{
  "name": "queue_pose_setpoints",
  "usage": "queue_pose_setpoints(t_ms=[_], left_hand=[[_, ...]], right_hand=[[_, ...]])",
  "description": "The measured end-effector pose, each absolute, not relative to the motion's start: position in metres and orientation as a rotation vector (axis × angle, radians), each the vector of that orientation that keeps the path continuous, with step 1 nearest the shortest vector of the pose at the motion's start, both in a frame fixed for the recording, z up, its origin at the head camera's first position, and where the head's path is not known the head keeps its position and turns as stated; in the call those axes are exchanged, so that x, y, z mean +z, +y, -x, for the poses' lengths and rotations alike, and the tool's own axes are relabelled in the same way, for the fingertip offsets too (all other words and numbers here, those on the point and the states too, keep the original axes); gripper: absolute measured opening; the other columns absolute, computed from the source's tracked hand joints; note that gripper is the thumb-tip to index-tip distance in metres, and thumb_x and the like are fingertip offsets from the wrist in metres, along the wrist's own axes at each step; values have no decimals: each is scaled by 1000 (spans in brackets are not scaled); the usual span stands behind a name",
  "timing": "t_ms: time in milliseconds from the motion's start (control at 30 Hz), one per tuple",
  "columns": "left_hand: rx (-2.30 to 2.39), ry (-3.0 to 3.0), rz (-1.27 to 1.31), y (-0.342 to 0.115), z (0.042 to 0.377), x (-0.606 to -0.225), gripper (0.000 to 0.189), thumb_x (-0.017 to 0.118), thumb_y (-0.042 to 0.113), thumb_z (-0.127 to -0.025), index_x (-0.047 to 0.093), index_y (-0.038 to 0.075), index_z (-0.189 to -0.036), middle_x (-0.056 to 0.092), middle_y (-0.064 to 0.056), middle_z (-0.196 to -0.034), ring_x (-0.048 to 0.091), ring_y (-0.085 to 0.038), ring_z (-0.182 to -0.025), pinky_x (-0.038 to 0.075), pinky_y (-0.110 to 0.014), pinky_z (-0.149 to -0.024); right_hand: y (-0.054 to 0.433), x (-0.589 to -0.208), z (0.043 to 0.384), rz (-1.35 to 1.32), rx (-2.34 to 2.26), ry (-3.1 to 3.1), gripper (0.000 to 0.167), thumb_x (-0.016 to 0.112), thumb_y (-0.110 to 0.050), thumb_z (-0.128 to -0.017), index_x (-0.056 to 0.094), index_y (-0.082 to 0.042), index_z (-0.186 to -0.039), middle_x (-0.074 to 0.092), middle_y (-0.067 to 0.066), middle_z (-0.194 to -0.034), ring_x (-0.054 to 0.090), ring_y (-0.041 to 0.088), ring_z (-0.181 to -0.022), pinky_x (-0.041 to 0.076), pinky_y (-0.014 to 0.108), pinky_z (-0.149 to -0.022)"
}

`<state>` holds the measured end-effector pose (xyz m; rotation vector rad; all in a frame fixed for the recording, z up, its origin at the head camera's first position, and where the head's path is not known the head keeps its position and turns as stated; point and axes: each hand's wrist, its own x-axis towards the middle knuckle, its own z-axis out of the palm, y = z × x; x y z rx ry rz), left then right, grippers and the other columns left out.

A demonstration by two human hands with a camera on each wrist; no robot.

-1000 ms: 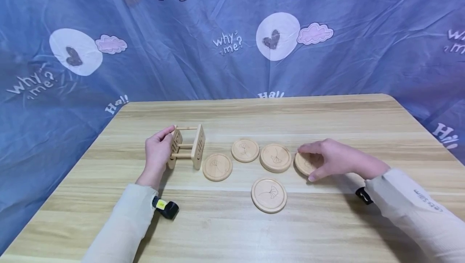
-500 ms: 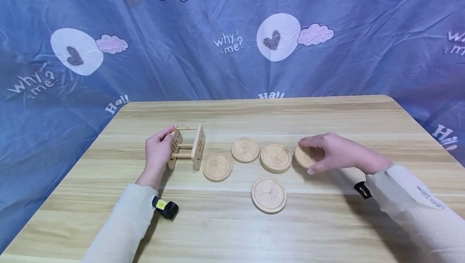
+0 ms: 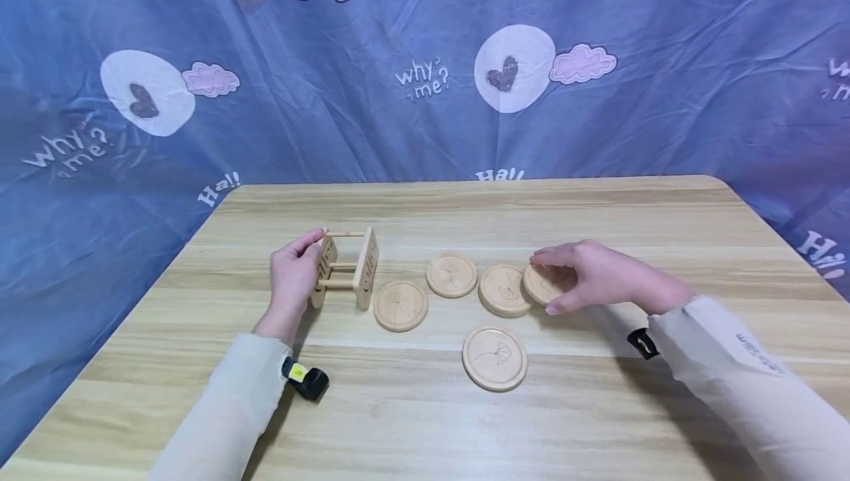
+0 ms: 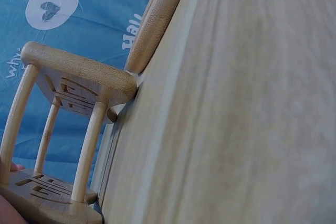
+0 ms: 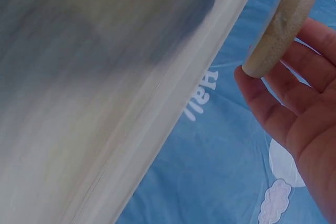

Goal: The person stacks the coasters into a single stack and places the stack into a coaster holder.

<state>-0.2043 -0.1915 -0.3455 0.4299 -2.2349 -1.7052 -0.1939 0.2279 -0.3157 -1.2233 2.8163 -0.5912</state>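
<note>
My left hand [image 3: 293, 279] grips the left side panel of a small wooden coaster holder [image 3: 366, 268], which stands on the table with round rods joining its two carved panels. In the left wrist view the holder's rods [image 4: 90, 150] fill the left side, with little of the hand showing. My right hand [image 3: 600, 274] pinches a round wooden coaster [image 3: 541, 283] by its edge. The right wrist view shows this held coaster [image 5: 281, 27] raised off the tabletop, tilted, with fingertips at its rim. In the head view it overlaps the right edge of a thicker-looking coaster stack [image 3: 502, 291].
Three more leaf-engraved coasters lie flat: one coaster [image 3: 401, 306] beside the holder, another coaster [image 3: 451, 276] behind it, and a front coaster [image 3: 494, 359]. The wooden table [image 3: 412, 422] ends at a blue printed curtain [image 3: 372, 127].
My right hand has lifted its coaster from the table and carried it left towards the stack. The left hand and the holder stay in place; the head view has shifted slightly.
</note>
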Motion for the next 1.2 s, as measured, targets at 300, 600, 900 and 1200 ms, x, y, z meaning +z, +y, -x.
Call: queue_pose_setpoints(t_ms=[300, 600, 900, 1200], left_hand=[[-1706, -2253, -442, -190, 204, -348, 33, 47, 10, -90, 62, 7, -120, 56, -8, -129, 48, -16, -110, 40, -19, -79], [-1728, -2245, -450, -191, 202, -347, 34, 47, 9, -91, 61, 6, -121, 54, -7, -131, 47, -16, -113, 40, -19, -81], [-1720, -2242, -431, -191, 203, -345, 34, 47, 9, -91, 61, 6, -121, 55, -7, -131, 46, -15, -117, 40, -25, -90], [-1725, -2238, -446, -190, 203, -344, 33, 47, 8, -90, 62, 6, -121, 55, -6, -130, 46, -14, -118, 40, -25, -92]], right_hand=[[214, -318, 200, 1235, -619, 2778, 66, 81, -32, -66, 60, 4, -118, 62, 16, -117, 58, 27, -104, 47, 43, -86], [201, -326, 206, 1199, -683, 2750, 67, 81, -31, -66, 59, 5, -118, 60, 21, -119, 55, 36, -109, 43, 48, -92], [190, -331, 210, 1239, -690, 2729, 68, 81, -34, -66, 60, 5, -117, 60, 22, -119, 55, 37, -110, 42, 49, -94], [180, -331, 211, 1280, -663, 2680, 68, 79, -34, -68, 58, 6, -119, 58, 22, -121, 53, 37, -112, 40, 49, -96]])
